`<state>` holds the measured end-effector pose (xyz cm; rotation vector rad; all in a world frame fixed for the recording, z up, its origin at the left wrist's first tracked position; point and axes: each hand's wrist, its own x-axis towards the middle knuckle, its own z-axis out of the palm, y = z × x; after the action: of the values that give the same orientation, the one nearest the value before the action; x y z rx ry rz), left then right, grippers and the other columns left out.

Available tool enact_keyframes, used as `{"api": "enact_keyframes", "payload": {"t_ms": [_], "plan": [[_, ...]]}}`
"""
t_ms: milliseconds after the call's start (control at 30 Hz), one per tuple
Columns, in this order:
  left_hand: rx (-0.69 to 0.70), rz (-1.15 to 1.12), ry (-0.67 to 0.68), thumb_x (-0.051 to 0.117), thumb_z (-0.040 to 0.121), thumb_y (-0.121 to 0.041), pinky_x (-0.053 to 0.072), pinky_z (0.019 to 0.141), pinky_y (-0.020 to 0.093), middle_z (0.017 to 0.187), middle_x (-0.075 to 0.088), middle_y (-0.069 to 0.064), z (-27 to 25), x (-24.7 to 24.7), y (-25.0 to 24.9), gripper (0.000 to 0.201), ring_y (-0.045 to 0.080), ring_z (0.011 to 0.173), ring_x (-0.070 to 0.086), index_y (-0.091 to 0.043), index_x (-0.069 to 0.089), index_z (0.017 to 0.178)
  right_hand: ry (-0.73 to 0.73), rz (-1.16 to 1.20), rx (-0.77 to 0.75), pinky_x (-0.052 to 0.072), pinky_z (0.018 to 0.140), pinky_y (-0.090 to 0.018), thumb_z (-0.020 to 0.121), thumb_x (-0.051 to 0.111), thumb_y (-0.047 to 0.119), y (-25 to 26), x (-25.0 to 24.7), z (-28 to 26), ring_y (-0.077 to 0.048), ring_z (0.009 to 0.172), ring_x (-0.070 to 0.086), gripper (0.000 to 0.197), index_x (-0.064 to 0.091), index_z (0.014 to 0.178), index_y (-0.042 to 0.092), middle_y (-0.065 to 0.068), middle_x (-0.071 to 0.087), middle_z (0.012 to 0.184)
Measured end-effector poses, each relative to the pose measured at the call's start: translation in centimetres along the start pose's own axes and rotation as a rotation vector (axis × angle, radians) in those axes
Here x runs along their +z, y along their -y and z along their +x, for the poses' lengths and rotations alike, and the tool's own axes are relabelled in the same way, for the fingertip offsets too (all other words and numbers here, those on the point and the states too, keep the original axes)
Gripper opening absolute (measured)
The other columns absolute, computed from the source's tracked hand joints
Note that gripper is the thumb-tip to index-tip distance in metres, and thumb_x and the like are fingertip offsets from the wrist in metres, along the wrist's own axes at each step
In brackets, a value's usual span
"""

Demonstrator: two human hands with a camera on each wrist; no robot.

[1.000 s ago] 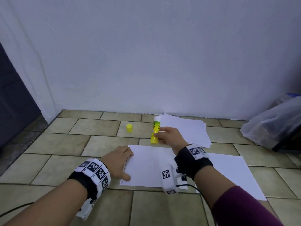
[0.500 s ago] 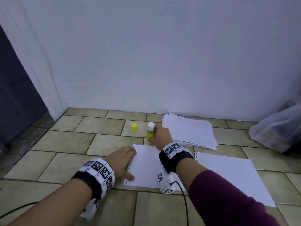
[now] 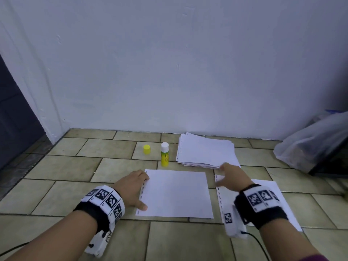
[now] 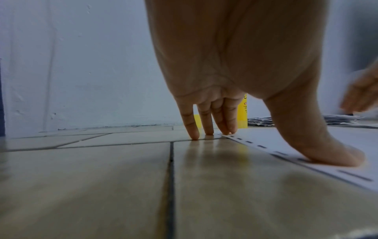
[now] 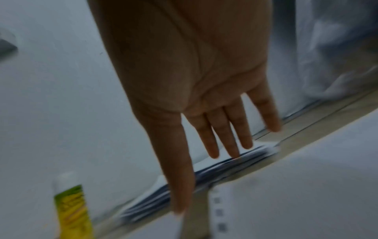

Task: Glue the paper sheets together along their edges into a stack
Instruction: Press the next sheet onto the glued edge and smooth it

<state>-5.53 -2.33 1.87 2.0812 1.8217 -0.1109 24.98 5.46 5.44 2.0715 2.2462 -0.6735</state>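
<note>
On the tiled floor (image 3: pixel 71 166): left hand (image 3: pixel 130 187) open, fingers straight, thumb pressing the perforated edge of a paper sheet (image 3: pixel 177 193). Right hand (image 3: pixel 232 178) open, fingers spread, empty, over a second sheet (image 3: pixel 273 193), near the paper pile (image 3: pixel 205 151). Glue stick (image 3: pixel 164 154) upright, uncapped, beside yellow cap (image 3: pixel 146 149).

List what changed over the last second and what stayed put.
The right hand stood the glue stick upright on the floor, let go of it, and swung right toward the paper pile; it now holds nothing, fingers straight. Unchanged: the left hand presses the left edge of the near sheet, the yellow cap sits on the floor, and the right sheet lies flat.
</note>
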Motion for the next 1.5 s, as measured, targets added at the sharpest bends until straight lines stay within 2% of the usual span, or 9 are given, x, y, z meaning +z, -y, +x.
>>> {"api": "enact_keyframes", "payload": {"t_ms": [100, 167, 433, 600, 767, 1033, 1200, 1367, 1500], "plan": [[-0.02, -0.034, -0.008, 0.08, 0.069, -0.048, 0.035, 0.106, 0.027, 0.139, 0.034, -0.005, -0.2, 0.3, 0.0, 0.091, 0.012, 0.126, 0.038, -0.019, 0.031, 0.14, 0.181, -0.113, 0.103, 0.04, 0.098, -0.029, 0.072, 0.081, 0.035, -3.4, 0.4, -1.7, -0.021, 0.123, 0.048, 0.085, 0.034, 0.136, 0.007, -0.006, 0.049, 0.135], [-0.02, -0.04, -0.005, 0.079, 0.07, -0.048, 0.038, 0.103, 0.026, 0.138, 0.034, -0.006, -0.4, 0.3, -0.1, 0.086, 0.011, 0.123, 0.041, -0.02, 0.032, 0.137, 0.174, -0.107, 0.092, 0.037, 0.104, -0.029, 0.069, 0.083, 0.038, -4.7, 0.9, -2.4, -0.02, 0.128, 0.045, 0.097, 0.027, 0.142, 0.008, -0.003, 0.046, 0.14], [-0.011, 0.089, 0.007, 0.061, 0.083, -0.052, 0.034, 0.103, 0.031, 0.144, 0.029, -0.004, -1.1, 0.6, -1.3, 0.079, 0.014, 0.131, 0.032, -0.019, 0.025, 0.144, 0.187, -0.19, 0.027, 0.039, 0.086, -0.023, 0.087, 0.063, 0.041, -3.3, -0.3, -2.6, -0.019, 0.116, 0.053, 0.049, 0.051, 0.126, 0.013, -0.004, 0.056, 0.129], [-0.001, 0.163, -0.002, 0.054, 0.086, -0.054, 0.032, 0.105, 0.034, 0.145, 0.03, -0.003, -1.2, 0.7, -2.2, 0.073, 0.015, 0.131, 0.032, -0.019, 0.026, 0.143, 0.198, -0.117, -0.115, 0.035, 0.083, -0.024, 0.089, 0.058, 0.035, 0.7, -0.6, -2.9, -0.02, 0.118, 0.051, 0.045, 0.051, 0.13, 0.016, -0.003, 0.056, 0.131], [0.039, 0.17, 0.001, 0.061, 0.08, -0.051, 0.032, 0.105, 0.036, 0.142, 0.032, -0.003, -1.5, 1.1, -3.4, 0.077, 0.017, 0.128, 0.033, -0.019, 0.027, 0.141, 0.213, -0.113, -0.21, 0.035, 0.084, -0.025, 0.091, 0.054, 0.029, 4.8, 0.3, -3.2, -0.022, 0.119, 0.051, 0.04, 0.054, 0.128, 0.014, -0.005, 0.057, 0.131], [0.08, 0.158, -0.009, 0.066, 0.078, -0.051, 0.026, 0.114, 0.037, 0.153, 0.012, 0.0, -1.6, 1.0, -3.2, 0.084, 0.019, 0.141, 0.011, -0.019, 0.028, 0.146, 0.265, -0.143, -0.255, 0.039, 0.092, -0.028, 0.089, 0.056, 0.049, 8.5, 3.4, -3.6, -0.022, 0.119, 0.05, 0.053, 0.053, 0.125, 0.01, -0.007, 0.056, 0.13], [0.059, 0.045, 0.001, 0.069, 0.078, -0.051, 0.033, 0.104, 0.027, 0.144, 0.03, -0.007, -1.9, 0.7, -3.1, 0.084, 0.01, 0.131, 0.032, -0.024, 0.028, 0.145, 0.267, -0.17, -0.247, 0.036, 0.099, -0.031, 0.087, 0.058, 0.051, 8.9, 5.5, -3.9, -0.023, 0.126, 0.044, 0.066, 0.042, 0.135, 0.008, -0.009, 0.047, 0.138], [-0.002, -0.041, 0.018, 0.076, 0.073, -0.047, 0.039, 0.101, 0.028, 0.143, 0.035, -0.008, -2.0, 0.6, -2.5, 0.088, 0.011, 0.127, 0.041, -0.026, 0.027, 0.143, 0.259, -0.056, -0.221, 0.04, 0.097, -0.032, 0.083, 0.067, 0.045, 8.7, 5.6, -4.2, -0.025, 0.123, 0.047, 0.077, 0.028, 0.14, 0.011, -0.01, 0.048, 0.135], [0.031, 0.053, -0.016, 0.072, 0.075, -0.054, 0.035, 0.107, 0.029, 0.146, 0.028, -0.008, -2.0, 0.8, -2.2, 0.088, 0.01, 0.133, 0.031, -0.022, 0.029, 0.145, 0.249, -0.06, -0.261, 0.04, 0.102, -0.038, 0.082, 0.069, 0.043, 9.0, 6.4, -4.2, -0.025, 0.126, 0.043, 0.081, 0.022, 0.144, 0.022, -0.009, 0.044, 0.137]]}}
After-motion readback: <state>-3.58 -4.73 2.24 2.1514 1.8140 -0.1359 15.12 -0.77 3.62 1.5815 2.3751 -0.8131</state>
